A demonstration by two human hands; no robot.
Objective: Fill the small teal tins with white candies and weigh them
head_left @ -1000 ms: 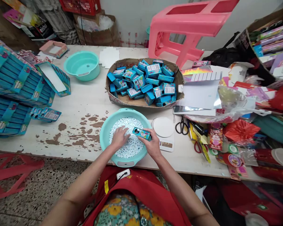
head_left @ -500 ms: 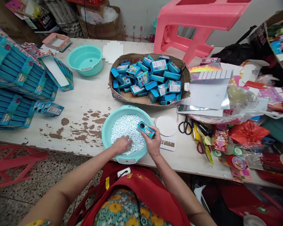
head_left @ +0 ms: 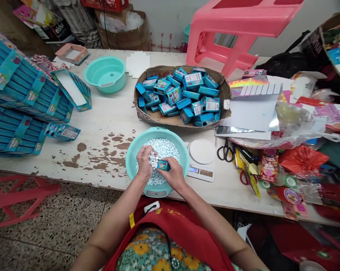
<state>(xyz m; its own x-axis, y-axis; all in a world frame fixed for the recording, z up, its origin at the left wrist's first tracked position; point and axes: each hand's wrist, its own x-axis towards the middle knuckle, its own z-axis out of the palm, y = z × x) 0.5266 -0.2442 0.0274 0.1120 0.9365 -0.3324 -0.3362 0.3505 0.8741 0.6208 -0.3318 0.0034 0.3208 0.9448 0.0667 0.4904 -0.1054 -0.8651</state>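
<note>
A teal basin (head_left: 136,148) full of small white candies (head_left: 166,146) sits at the table's near edge. Over it my right hand (head_left: 175,175) holds a small blue box (head_left: 163,165) upright. My left hand (head_left: 144,162) is cupped around a handful of white candies (head_left: 153,159), pressed against the box's open end. Just beyond the basin stands a cardboard tray (head_left: 158,118) piled with several of the same blue boxes (head_left: 184,94).
A small digital scale (head_left: 201,158) stands right of the basin, with scissors (head_left: 225,152) and packaging clutter beyond. Stacks of blue display cartons (head_left: 20,109) fill the left. An empty teal basin (head_left: 106,73) and a pink stool (head_left: 238,30) are at the back.
My left hand scooped candies from the basin and rose to the box. My right hand tipped the box from lying flat to upright and brought it toward the left hand.
</note>
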